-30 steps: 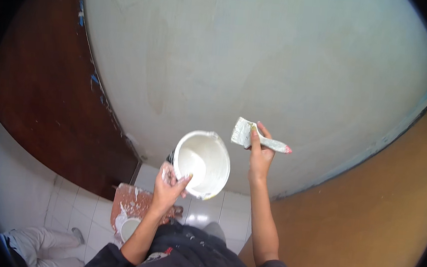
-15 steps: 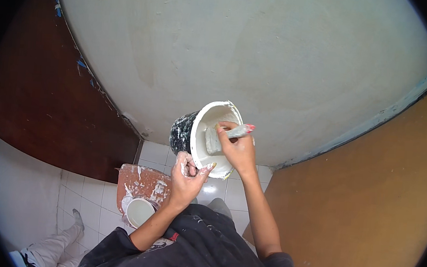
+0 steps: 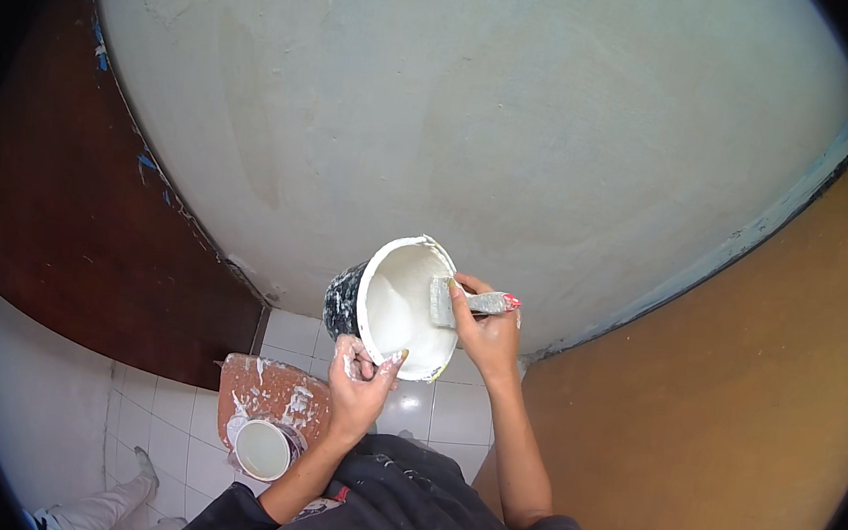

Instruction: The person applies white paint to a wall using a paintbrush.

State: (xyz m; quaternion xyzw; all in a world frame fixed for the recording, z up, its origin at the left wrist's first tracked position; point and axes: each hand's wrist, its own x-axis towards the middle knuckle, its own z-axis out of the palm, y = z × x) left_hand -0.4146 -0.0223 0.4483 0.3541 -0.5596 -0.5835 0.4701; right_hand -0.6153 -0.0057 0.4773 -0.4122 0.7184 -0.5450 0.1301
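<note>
My left hand (image 3: 361, 388), smeared with white, grips the near rim of a dark, paint-spattered bucket (image 3: 346, 297) tilted with its mouth toward me. White paint (image 3: 390, 322) coats the inside and lies in it. My right hand (image 3: 488, 338) is closed around a wide flat paintbrush (image 3: 476, 303) with a grey-white handle and a red tip at its end. The brush's broad head is at the right side of the bucket's mouth, over the rim; whether its bristles touch the wall of the bucket is hidden.
A pale wall (image 3: 515, 123) rises ahead. Dark brown wood (image 3: 98, 229) stands on the left, a tan panel (image 3: 674, 384) on the right. Below on the left, a splattered reddish-brown stool (image 3: 265, 382) bears a small white tub (image 3: 263, 450). Another person's leg (image 3: 117, 500) shows at lower left, on white tiles.
The brush has moved from deeper inside the bucket out to its right side. The bucket, my hands and the surroundings sit lower in the picture.
</note>
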